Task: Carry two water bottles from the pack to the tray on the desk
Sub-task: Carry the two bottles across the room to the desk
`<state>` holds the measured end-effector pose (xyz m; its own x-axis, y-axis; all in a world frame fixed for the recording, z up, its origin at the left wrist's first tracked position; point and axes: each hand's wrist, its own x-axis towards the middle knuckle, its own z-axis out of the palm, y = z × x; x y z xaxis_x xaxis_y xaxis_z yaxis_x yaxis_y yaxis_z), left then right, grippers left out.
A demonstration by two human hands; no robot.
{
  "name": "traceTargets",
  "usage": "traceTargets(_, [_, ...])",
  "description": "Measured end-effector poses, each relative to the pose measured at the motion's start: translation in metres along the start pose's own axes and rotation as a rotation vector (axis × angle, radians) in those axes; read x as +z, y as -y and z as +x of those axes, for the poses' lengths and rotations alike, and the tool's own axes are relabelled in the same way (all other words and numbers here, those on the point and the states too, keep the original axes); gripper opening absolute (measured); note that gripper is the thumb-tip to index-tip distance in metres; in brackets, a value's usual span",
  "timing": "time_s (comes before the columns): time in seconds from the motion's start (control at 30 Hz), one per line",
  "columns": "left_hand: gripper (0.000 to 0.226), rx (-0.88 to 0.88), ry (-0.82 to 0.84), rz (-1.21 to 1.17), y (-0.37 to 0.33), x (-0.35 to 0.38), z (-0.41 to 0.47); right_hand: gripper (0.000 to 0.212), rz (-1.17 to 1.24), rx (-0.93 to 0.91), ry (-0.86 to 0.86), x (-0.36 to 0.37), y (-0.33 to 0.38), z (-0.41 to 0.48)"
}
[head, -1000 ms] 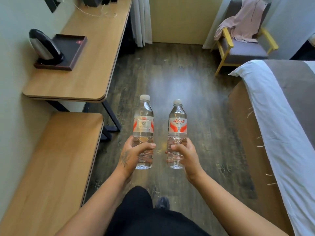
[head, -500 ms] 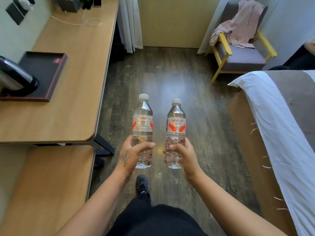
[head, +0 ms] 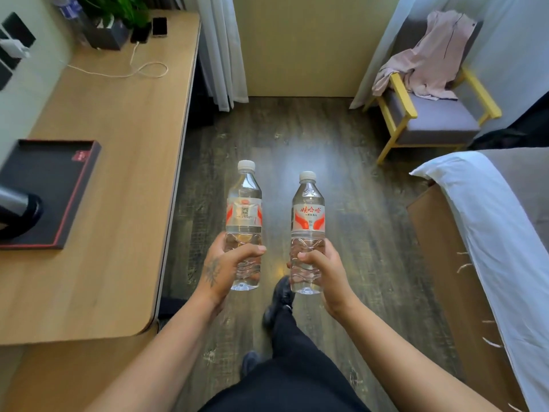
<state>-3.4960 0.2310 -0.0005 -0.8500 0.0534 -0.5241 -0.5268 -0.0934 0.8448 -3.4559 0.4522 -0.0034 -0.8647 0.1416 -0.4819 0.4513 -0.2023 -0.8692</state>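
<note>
My left hand (head: 225,264) and right hand (head: 323,269) each gripped an upright bottle; the tray (head: 64,185) on the counter (head: 118,203) had drawn nearer.

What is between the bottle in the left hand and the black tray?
Head view: only bare desk top and floor between left bottle and tray.

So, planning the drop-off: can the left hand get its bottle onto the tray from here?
Probably yes: the left hand is beside the desk, and nothing blocks the tray; the kettle fills its near-left part.
</note>
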Motion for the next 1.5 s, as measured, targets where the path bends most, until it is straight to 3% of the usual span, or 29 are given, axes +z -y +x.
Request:
traceTargets(0.37, [0.07, 0.017, -0.057, 0.02, -0.103, 0.06, 0.162, 0.054, -0.004, 0.047, 0.074, -0.013, 0.091, 0.192])
traceTargets(0.63, [0.071, 0.001, -0.07, -0.025, -0.157, 0.074, 0.246, 0.052, 0.04, 0.054, 0.096, -0.005, 0.149, 0.281])
traceTargets(0.93, [0.071, -0.011, 0.006, -0.025, -0.214, 0.071, 0.373, 0.072, 0.113, 0.046, 0.036, 0.032, 0.198, 0.388])
traceTargets(1.07, [0.073, -0.016, 0.03, -0.016, -0.244, 0.063, 0.425, 0.074, 0.125, 0.052, 0.002, 0.052, 0.224, 0.432])
traceTargets(1.33, [0.066, 0.005, 0.026, -0.002, -0.299, 0.038, 0.496, 0.058, 0.077, 0.004, 0.022, 0.098, 0.268, 0.508])
traceTargets(1.5, [0.065, -0.016, -0.04, -0.052, -0.319, 0.015, 0.518, 0.073, 0.061, 0.028, 0.053, 0.128, 0.29, 0.538])
